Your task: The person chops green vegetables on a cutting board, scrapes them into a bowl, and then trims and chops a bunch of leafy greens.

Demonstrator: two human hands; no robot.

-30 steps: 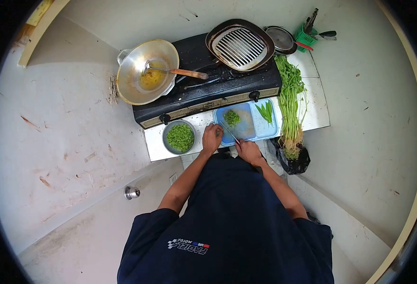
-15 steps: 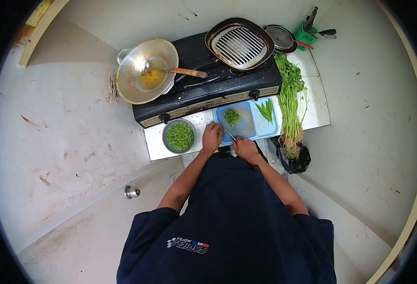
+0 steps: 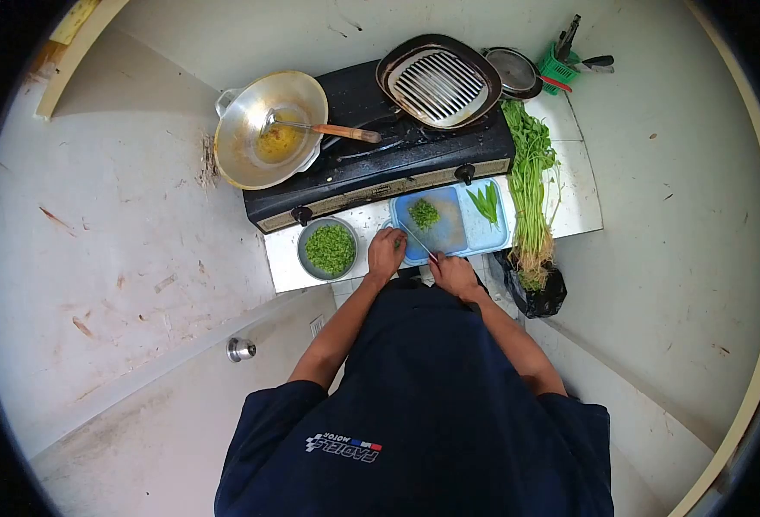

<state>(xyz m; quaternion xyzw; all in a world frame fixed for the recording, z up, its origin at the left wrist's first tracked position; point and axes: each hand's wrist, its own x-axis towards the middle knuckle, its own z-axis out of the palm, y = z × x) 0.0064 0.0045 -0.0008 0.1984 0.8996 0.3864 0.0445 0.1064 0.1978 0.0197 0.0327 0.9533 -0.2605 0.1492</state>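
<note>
My right hand is closed round the handle of a knife, its blade pointing up and left over the blue tray. At the tray's left edge, my left hand has its fingers curled beside the blade; what they pinch is too small to make out. A small heap of chopped greens lies on the tray's left part, above the knife. Long green leaves rest in the right compartment. Left of my left hand stands a grey bowl filled with chopped greens.
Behind the tray is a black two-burner stove bearing a wok with a wooden-handled ladle and a grill pan. A bunch of leafy stalks lies at the right, near a black bag and a green basket.
My right hand has shifted slightly right with the knife, and more of the blade shows between my hands. My left hand has barely moved.
</note>
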